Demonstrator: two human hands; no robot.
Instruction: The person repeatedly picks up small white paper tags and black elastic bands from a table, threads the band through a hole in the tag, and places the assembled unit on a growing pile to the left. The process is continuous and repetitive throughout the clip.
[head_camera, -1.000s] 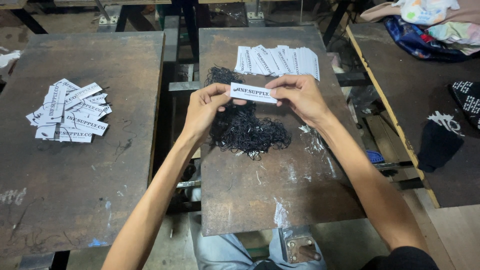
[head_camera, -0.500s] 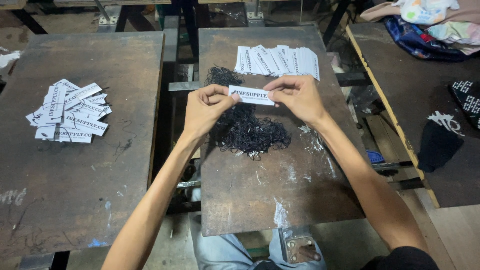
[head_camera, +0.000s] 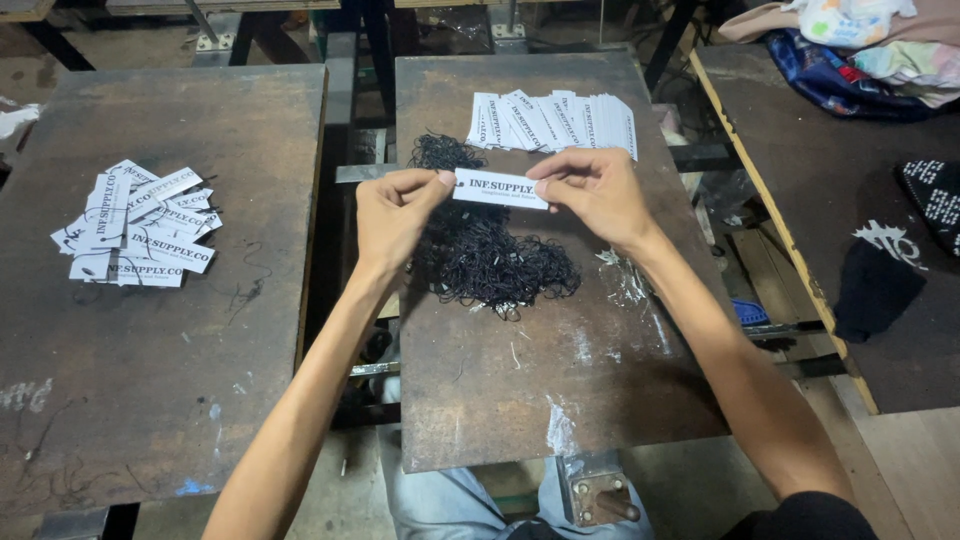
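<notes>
Three worn metal tabletops stood side by side. The left tabletop (head_camera: 150, 380) was the biggest in view. A loose heap of white tags (head_camera: 135, 225) lay near its far left edge, each one with a thin black string through it.

The middle tabletop (head_camera: 560, 400) sat right in front of the person. A neat row of white tags (head_camera: 555, 122) lay fanned out near its far edge. A dark pile of black string loops (head_camera: 490, 250) lay closer in, toward the left edge, just under the hands.

The right tabletop (head_camera: 850, 220) held a dark cloth with white marks (head_camera: 880, 275) near its near edge and a bundle of bright clothes (head_camera: 860, 50) at its far edge.

Both hands were up above the string pile, close to the fanned row. Between them was one white tag (head_camera: 500, 188). Its long side ran left to right, tipped down a little on the right. The left hand (head_camera: 390, 215) pinched the left end of the tag between thumb and first finger. The right hand (head_camera: 595, 190) pinched the right end the same way, with the other fingers curled in. So each hand had one short end, and the tag's flat face looked up at the camera. The left hand was the one nearer to the string pile, which lay just below and to its right. I could not tell if a string was already in the tag.
</notes>
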